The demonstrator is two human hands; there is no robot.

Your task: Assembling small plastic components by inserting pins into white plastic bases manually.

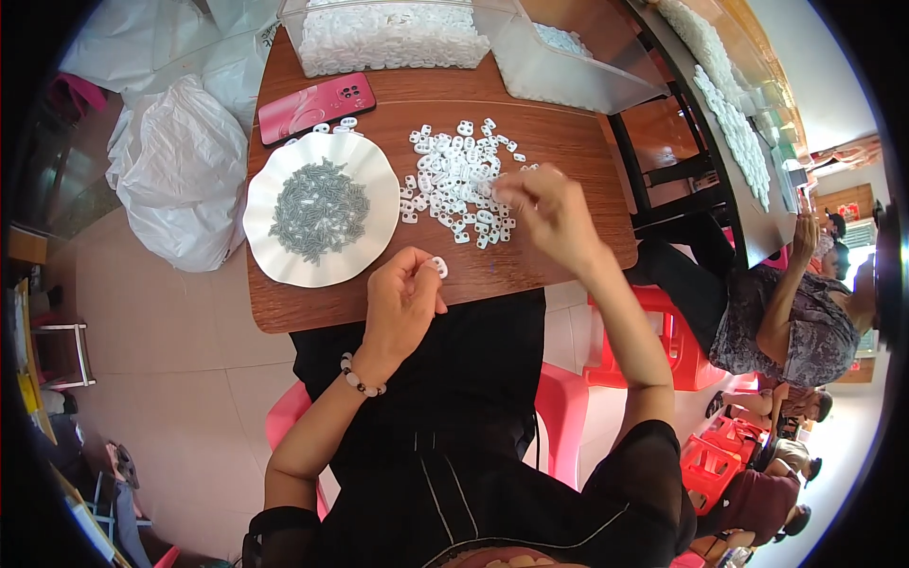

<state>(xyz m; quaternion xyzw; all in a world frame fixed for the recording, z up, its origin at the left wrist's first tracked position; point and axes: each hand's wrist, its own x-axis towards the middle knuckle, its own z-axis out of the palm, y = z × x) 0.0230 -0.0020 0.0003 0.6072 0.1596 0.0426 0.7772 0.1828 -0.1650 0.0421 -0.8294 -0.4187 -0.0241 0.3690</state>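
Observation:
My left hand (400, 301) is closed at the table's near edge, with a small white two-hole plastic piece (439, 267) pinched between thumb and forefinger. Over the right side of a loose pile of similar white pieces (456, 175), my right hand (554, 216) has its thumb and fingertips drawn together. Whatever lies between those fingertips is too small to make out. To the left of the pile sits a white wavy-rimmed plate (263, 248), heaped with small grey metal pins (320, 210).
A pink phone (317, 107) lies behind the plate on the brown table (582, 161). Clear bins of white pieces (393, 43) stand along the far edge. White plastic bags (180, 170) are at the left. Other people (795, 322) sit on the right near red stools (653, 331).

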